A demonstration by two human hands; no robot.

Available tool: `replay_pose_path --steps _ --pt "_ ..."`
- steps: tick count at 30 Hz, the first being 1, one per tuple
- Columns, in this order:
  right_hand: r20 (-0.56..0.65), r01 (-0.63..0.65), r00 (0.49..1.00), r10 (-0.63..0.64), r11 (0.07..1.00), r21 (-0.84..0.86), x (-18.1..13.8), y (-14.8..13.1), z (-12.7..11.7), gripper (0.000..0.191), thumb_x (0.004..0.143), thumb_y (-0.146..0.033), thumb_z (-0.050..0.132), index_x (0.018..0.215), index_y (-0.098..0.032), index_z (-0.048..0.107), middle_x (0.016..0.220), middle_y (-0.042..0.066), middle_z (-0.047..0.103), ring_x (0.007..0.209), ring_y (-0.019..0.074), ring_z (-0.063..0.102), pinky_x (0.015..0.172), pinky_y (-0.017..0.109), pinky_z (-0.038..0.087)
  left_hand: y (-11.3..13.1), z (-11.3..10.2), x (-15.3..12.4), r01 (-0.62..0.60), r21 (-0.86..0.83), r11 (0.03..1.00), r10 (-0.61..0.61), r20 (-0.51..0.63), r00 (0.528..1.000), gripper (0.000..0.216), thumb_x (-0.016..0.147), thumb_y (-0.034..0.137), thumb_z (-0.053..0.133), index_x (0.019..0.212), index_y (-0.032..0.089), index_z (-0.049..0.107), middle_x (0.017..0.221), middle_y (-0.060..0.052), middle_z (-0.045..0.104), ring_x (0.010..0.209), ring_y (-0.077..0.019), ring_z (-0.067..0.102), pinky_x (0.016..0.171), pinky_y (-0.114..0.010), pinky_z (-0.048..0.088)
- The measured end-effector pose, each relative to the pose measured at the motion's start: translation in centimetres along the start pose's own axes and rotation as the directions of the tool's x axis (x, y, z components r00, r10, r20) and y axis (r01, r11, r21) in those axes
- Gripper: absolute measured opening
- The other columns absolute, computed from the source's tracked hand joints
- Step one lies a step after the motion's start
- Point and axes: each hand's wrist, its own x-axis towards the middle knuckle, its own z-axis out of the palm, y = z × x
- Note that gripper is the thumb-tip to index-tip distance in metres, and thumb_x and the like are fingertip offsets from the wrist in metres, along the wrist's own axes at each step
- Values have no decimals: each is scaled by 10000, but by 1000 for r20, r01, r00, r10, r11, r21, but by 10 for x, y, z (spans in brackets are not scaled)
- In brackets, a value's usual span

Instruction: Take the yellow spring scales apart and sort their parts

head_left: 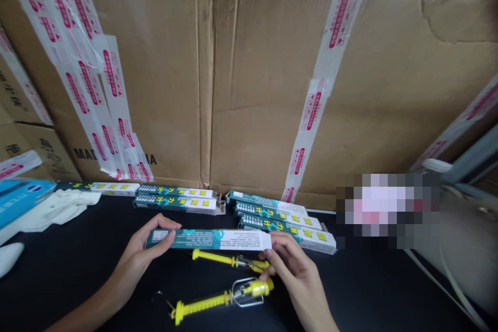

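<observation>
- carton: large cardboard wall [264, 88] stands behind the worktop, well beyond both grips.
- worktop: black surface [350, 290] beneath both grips; a bare strip shows right of the right grip.
- left grip [146, 249]: pinching the dark green end, thumb on the near face, fingers over the far edge.
- right grip [293, 264]: thumb and fingers closed about the white end.
- slim box [218, 239]: spans the gap between the two grips, roughly level, lifted off the worktop, printed text towards the viewer. whether its end flap is open cannot be told; the right fingers cover it.
- step, judged: working the white end. left grip would do best as a light anchor, since thin card probably dents under a hard squeeze; right fingertips should move the flap along its crease, without twisting the box.
- similar boxes: left group [175, 202] just beyond the left grip, right group [288, 231] beyond the right grip. a wide swing could knock them.
- lower yellow device [202, 307]: on the worktop, nearer the viewer than the grips, wire loop around its clear part.
- upper yellow device [212, 259]: just below the box; its right end lies close under the right grip, contact unclear. raise that finger clear first.
</observation>
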Motion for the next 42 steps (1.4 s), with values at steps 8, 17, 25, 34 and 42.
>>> replay_pose_path --steps 8,17,25,34,42 --pt "-45 -46 998 42 995 -93 1 6 -6 270 851 -486 743 984 -264 819 1062 90 612 778 229 670 538 324 647 -1 -2 -2 -31 -18 999 31 -1 1000 319 722 529 768 730 228 663 868 -37 682 940 -260 655 796 -310 500" --pt "-12 -41 999 40 992 -115 3 15 -10 310 797 -513 781 974 -266 846 1036 106 656 644 175 626 419 248 553 -10 -6 -2 -96 5 995 96 13 995 312 771 516 739 725 231 621 877 -33 648 949 -253 631 802 -315 499" --pt "-24 -39 999 35 986 -161 5 16 -11 275 757 -487 811 881 -245 851 1007 109 674 691 207 651 457 253 544 -11 -7 -11 -136 49 989 133 60 989 249 853 466 694 774 244 615 955 -29 637 976 -226 600 789 -276 491" --pt "-125 -48 992 25 982 -183 1 1 -12 270 774 -480 805 859 -224 811 1017 106 732 950 269 678 781 297 568 -11 -17 -4 -159 61 985 156 40 987 256 845 478 706 787 235 648 943 -30 675 960 -232 633 805 -288 495" --pt "-255 -142 956 147 989 37 5 5 -21 470 701 -586 838 955 -202 743 898 55 784 822 244 757 834 352 605 -26 -81 37 -232 94 968 247 -213 945 384 765 556 772 779 191 654 888 -12 682 948 -226 637 851 -337 511"
